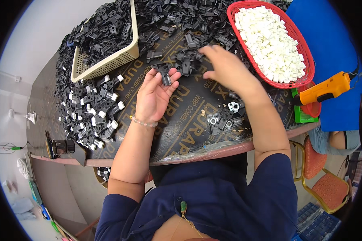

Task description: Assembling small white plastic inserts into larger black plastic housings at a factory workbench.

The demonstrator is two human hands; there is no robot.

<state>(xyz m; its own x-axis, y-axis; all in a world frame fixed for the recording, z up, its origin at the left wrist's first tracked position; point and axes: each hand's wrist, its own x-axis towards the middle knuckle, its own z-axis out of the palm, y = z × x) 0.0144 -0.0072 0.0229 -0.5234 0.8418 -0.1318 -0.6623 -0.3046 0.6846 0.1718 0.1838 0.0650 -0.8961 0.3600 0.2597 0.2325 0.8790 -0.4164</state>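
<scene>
Dark plywood forms the desk (189,136), its far edge buried under loose black plastic parts (177,18). Head view: the left hand (155,94) lies palm up near the desk's middle, fingers curled and thumb pressed on a small black plastic clip (165,76). The right hand (225,66), motion-blurred, reaches over the pile just beyond it; whether its fingers grip anything cannot be told. A beige slotted basket (108,60) sits at the far left corner, partly cut off by parts. A red mesh basket (297,38) of white blocks (269,40) occupies the far right corner, beside an orange tool (323,91) whose tip is hidden.
</scene>
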